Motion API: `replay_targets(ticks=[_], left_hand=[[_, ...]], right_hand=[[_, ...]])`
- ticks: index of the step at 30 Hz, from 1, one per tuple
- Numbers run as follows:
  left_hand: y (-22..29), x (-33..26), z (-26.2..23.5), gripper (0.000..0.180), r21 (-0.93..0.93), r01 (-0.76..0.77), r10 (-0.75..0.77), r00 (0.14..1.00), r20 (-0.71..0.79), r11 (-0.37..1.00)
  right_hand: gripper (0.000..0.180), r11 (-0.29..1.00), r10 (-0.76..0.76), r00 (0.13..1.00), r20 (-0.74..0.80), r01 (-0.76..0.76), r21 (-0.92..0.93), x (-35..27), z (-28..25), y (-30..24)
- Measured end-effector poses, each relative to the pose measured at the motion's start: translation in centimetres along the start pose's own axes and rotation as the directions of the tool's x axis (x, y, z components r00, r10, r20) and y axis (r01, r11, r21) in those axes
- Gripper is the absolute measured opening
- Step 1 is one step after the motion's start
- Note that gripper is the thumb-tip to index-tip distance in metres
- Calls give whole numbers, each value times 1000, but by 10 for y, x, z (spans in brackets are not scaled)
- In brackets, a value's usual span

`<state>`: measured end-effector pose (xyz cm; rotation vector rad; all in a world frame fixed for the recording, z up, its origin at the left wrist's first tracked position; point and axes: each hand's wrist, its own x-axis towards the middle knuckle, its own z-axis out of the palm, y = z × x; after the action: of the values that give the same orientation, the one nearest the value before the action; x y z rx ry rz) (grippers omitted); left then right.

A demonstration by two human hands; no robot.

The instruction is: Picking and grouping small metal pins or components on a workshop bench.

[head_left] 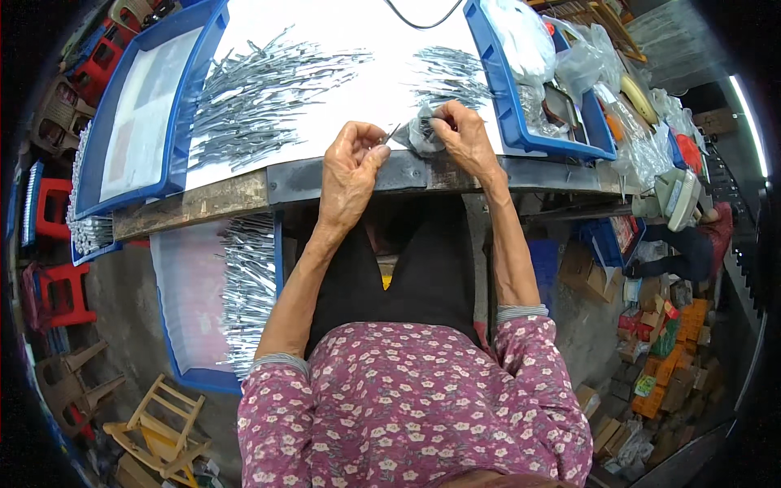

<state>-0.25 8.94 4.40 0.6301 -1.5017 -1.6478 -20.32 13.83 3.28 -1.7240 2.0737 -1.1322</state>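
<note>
Over the table's front edge, my left hand [355, 167] pinches a thin, dark metallic piece [394, 131] between thumb and fingertips. Close beside it, my right hand [465, 142] has its thumb and fingers closed at the side of a small, greyish, see-through plastic bag [419, 137]. Dark bits show inside the bag; their kind is too small to tell. Beyond my left hand spreads a large pile of thin, silvery-grey strips [252, 102] on the white tabletop [358, 89]. A smaller pile of similar strips [450, 73] lies just behind the bag and my right hand.
A blue tray [173, 122] stands at the table's left end. The blue bin [521, 134] on the right holds plastic bags and tools. Below the table at left, another blue tray [183, 370] holds silvery strips [248, 285]. Cartons and orange crates [683, 342] crowd the right floor.
</note>
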Motion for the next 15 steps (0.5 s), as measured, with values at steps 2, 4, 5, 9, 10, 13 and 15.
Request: replay_targets(ticks=[2,4,5,9,10,13,15], left_hand=[[-1,-3,2,11,-37,32,-31,999,21,999],[-2,-5,4,11,-111,56,-53,998,24,992],[-1,-6,5,11,-110,55,-52,998,25,992],[-1,-9,11,12,-183,124,-113,991,71,975],[-3,-9,13,12,-208,116,-102,992,77,971],[-4,-11,18,11,-218,117,-98,990,97,969],[-3,-13,20,11,-221,118,-95,989,112,968]], right_hand=[[12,991,60,998,7,-60,121,-3,-3,-1],[13,962,111,994,26,-114,247,-5,-3,-10],[12,903,179,982,64,-190,386,-7,-3,-16],[12,716,255,957,139,-283,638,-14,-8,-21],[12,714,254,957,140,-283,640,-15,-7,-23],[11,668,270,954,129,-282,688,-19,-7,-28],[9,612,248,959,136,-264,745,-21,-8,-33]])
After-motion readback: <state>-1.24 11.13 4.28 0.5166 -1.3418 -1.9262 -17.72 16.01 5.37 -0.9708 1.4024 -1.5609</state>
